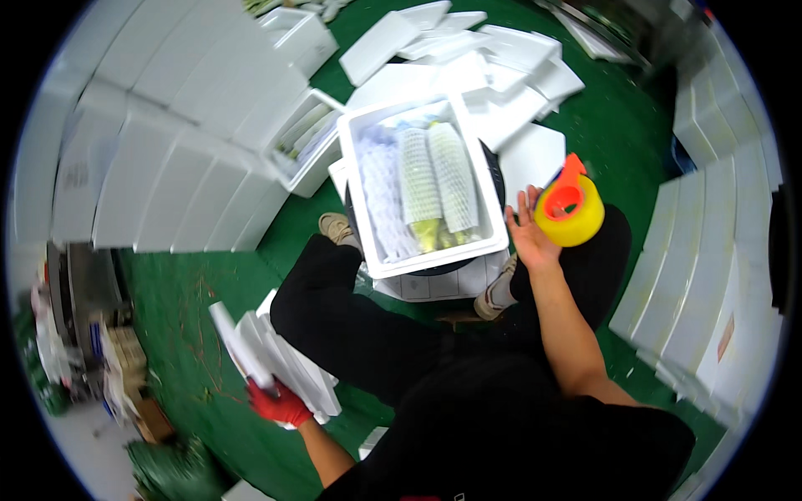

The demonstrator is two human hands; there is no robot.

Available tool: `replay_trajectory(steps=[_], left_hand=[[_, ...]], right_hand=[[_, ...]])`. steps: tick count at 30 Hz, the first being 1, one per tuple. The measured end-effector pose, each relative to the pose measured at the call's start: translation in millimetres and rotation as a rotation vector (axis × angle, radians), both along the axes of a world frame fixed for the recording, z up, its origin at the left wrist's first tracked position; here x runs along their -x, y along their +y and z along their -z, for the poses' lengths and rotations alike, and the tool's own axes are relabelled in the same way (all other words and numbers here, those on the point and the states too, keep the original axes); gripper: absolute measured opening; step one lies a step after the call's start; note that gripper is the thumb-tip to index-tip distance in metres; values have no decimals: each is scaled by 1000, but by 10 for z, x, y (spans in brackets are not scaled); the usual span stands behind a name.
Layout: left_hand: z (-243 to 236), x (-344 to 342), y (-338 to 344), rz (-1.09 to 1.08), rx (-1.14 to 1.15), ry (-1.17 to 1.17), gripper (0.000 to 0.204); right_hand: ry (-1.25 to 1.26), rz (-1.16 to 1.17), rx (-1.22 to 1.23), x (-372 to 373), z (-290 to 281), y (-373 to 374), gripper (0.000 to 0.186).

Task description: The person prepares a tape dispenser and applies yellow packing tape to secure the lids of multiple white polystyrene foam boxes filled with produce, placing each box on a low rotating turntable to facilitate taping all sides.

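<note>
My left hand (276,401), in a red glove, grips a white foam lid (237,341) at the lower left, beside more stacked lids (284,351). My right hand (530,227) is open, palm up, fingers apart, right of an open foam box (363,250). A roll of yellow tape (576,221) with an orange dispenser (572,171) is right beside its fingers; whether they touch is unclear. The box rests on a round black support (499,179) and holds mesh-sleeved green produce (447,175) and a pale purple netted bundle (384,192).
Tall stacks of white foam boxes stand left (150,192) and right (702,217). Loose lids (443,50) lie piled on the green floor (184,309) ahead. Another filled box (301,138) is at upper left. Assorted goods (125,367) and a green sack (171,468) sit at lower left.
</note>
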State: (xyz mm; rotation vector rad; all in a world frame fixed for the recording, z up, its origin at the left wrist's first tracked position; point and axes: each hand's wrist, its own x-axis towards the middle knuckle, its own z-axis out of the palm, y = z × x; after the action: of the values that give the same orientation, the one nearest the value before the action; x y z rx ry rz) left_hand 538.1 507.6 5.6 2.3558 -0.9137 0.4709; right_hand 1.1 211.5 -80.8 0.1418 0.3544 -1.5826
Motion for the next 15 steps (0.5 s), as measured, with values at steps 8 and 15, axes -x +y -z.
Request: replay_trajectory(steps=[8, 15], left_hand=[[-1204, 1967, -1973, 1119, 224, -334, 68], [-630, 2926, -2770, 1566, -319, 172, 54]], right_hand=[[107, -49, 9, -162, -53, 141, 43], [91, -46, 177, -363, 229, 237, 42]])
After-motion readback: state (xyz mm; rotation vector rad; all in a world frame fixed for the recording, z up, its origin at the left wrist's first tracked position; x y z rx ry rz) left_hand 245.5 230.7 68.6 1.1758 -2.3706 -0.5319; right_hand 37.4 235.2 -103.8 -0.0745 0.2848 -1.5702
